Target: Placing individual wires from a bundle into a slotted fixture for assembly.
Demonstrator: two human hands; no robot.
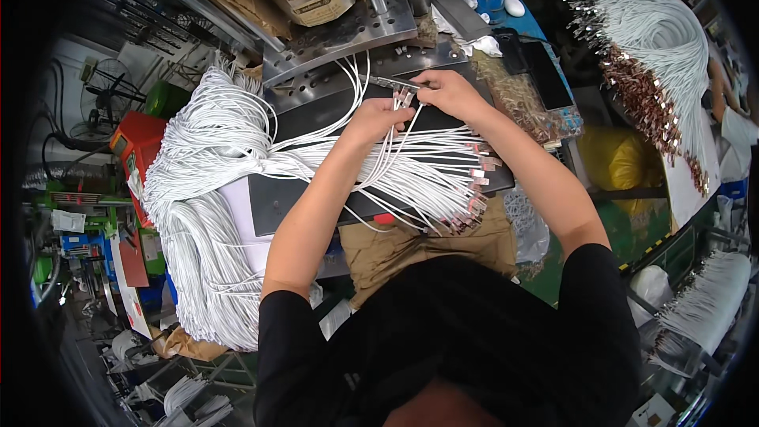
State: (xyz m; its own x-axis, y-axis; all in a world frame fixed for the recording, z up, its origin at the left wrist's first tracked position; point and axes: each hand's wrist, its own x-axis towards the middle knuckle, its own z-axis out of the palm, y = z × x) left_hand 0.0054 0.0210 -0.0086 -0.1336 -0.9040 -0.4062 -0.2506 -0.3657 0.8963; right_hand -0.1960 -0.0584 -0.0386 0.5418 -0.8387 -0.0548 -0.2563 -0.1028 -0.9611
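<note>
White cables (385, 156) (tips (405, 97) poking out) sit in the left hand (375, 120).

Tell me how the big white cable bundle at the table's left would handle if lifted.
The white cable bundle would probably sag floppily, since its strands curve freely. It looks fairly heavy, with so many packed together. Stray loops at its edge might snag.

Even, fairly bright light, with strong fisheye bending

White cables (209, 130) look pale and bright, the shirt (490, 324) sinks into near-black, the metal plate (348, 47) glints; the outer edges curve, soften and fall to black.
</note>
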